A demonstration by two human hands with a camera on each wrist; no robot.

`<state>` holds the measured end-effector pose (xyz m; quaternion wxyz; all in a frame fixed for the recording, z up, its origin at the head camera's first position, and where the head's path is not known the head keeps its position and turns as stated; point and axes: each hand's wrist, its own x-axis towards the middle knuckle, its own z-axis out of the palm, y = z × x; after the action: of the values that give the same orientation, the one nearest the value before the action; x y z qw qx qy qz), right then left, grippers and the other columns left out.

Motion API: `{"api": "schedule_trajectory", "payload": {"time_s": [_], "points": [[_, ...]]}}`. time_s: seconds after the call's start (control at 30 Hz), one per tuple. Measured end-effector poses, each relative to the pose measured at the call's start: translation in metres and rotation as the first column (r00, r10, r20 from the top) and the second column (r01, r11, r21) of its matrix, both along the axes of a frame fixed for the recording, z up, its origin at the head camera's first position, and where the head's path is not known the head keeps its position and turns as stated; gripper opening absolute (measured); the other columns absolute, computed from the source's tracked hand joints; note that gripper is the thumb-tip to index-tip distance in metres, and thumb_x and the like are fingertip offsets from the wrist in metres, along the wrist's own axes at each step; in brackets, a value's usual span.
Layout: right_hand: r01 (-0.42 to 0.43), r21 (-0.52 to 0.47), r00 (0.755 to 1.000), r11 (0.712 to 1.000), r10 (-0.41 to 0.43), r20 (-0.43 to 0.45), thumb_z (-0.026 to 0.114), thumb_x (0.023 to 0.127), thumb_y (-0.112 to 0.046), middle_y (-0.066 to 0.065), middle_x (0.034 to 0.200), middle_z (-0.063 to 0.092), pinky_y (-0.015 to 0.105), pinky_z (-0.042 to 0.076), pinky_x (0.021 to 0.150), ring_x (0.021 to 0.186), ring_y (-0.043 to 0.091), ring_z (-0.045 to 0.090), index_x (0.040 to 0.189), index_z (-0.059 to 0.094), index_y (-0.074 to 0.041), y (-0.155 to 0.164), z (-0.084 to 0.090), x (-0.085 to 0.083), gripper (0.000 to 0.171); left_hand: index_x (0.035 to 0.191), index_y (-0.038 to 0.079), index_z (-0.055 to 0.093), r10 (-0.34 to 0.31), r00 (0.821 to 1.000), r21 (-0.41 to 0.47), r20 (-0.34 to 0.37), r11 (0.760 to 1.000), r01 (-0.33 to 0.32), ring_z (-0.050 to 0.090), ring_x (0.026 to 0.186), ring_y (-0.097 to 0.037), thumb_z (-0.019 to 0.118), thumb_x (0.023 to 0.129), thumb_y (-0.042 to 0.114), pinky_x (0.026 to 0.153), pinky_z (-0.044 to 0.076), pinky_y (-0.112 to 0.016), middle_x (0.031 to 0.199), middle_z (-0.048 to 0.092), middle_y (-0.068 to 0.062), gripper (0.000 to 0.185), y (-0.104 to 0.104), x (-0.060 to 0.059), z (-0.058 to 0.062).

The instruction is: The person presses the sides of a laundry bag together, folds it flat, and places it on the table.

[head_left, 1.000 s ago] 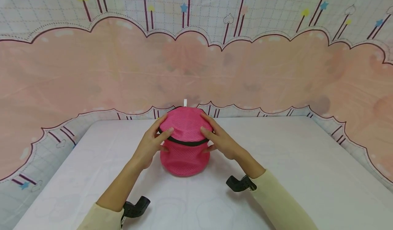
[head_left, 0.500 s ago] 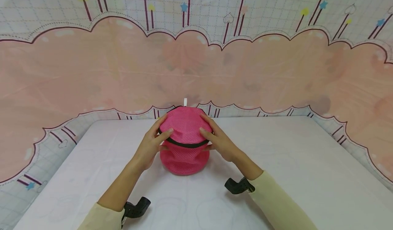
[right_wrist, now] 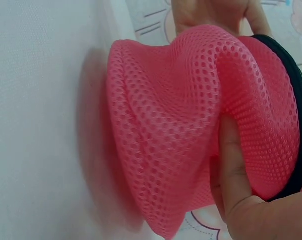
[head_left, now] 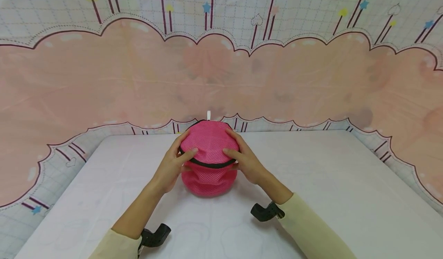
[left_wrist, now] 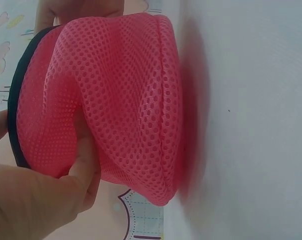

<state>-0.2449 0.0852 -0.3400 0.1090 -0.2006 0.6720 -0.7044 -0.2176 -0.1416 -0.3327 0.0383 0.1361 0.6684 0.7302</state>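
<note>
A pink mesh laundry bag [head_left: 209, 182] with a black band round its upper part stands on the white table, a small white tag at its back. My left hand [head_left: 170, 168] grips its left side, the thumb on the pink top and other fingers below the band. On the opposite side my right hand [head_left: 250, 163] holds it in the same way. In the left wrist view the fingers [left_wrist: 86, 150] press into the mesh wall [left_wrist: 126, 100], which folds inward. A similar dent shows in the right wrist view, round the fingers [right_wrist: 233, 160]. The bag's far side is hidden.
The white-covered table [head_left: 328, 182] spreads around the bag. Behind and beside it hangs a printed cloth [head_left: 311, 86] with peach clouds and candle shapes. Black wrist devices [head_left: 155, 236] sit on both forearms, above the tabletop.
Both thumbs have shifted slightly inward over the top. The black band sits a little lower at the front, and the lower mesh is more squashed and creased.
</note>
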Motion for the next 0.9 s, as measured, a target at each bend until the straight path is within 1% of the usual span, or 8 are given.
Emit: {"api": "schedule_trajectory", "payload": {"time_s": [0.13,0.27,0.53,0.73,0.9], "points": [[-0.005,-0.037,1.000,0.999,0.005,0.008,0.049,0.094,-0.013,0.013,0.150,0.021,0.038,0.052,0.079,0.122,0.036,0.039,0.152,0.022,-0.023,-0.001,-0.001,0.000,0.064,0.153,0.020,0.019,-0.011,1.000,0.027,0.013,1.000,0.011,0.051,0.112,-0.028,0.056,0.095,0.011,0.081,0.052,-0.035,0.146,0.028,-0.017,0.069,0.001,0.000,-0.001],[-0.012,-0.082,1.000,0.997,0.014,0.022,0.048,0.094,-0.011,0.012,0.149,0.020,0.038,0.050,0.082,0.123,0.035,0.037,0.152,0.023,-0.023,-0.001,-0.004,-0.001,0.064,0.153,0.020,0.020,-0.020,1.000,0.050,0.022,0.999,0.019,0.052,0.109,-0.027,0.056,0.094,0.008,0.080,0.052,-0.035,0.145,0.028,-0.017,0.070,0.002,0.000,-0.002],[-0.022,-0.141,0.999,0.990,0.028,0.037,0.047,0.094,-0.009,0.012,0.151,0.017,0.042,0.045,0.094,0.128,0.035,0.032,0.152,0.021,-0.021,-0.005,-0.007,0.001,0.064,0.153,0.021,0.017,-0.029,0.999,0.067,0.039,0.997,0.026,0.044,0.120,-0.033,0.057,0.094,0.007,0.084,0.051,-0.034,0.147,0.025,-0.017,0.073,0.004,-0.001,-0.005],[-0.028,-0.157,0.998,0.987,0.036,0.048,0.046,0.094,-0.007,0.012,0.152,0.015,0.040,0.042,0.097,0.130,0.034,0.030,0.152,0.020,-0.019,-0.008,-0.010,0.003,0.065,0.153,0.019,0.015,-0.042,0.998,0.080,0.037,0.996,0.039,0.038,0.126,-0.036,0.056,0.094,0.006,0.088,0.050,-0.035,0.149,0.021,-0.016,0.073,0.004,-0.002,-0.008],[-0.038,-0.153,0.998,0.988,0.045,0.039,0.046,0.094,-0.006,0.012,0.152,0.014,0.041,0.040,0.100,0.131,0.034,0.028,0.152,0.018,-0.019,-0.009,-0.013,0.004,0.066,0.153,0.020,0.015,-0.040,0.997,0.082,0.061,0.996,0.035,0.037,0.128,-0.037,0.056,0.094,0.007,0.092,0.048,-0.037,0.149,0.021,-0.016,0.073,0.006,-0.001,-0.011]]}}
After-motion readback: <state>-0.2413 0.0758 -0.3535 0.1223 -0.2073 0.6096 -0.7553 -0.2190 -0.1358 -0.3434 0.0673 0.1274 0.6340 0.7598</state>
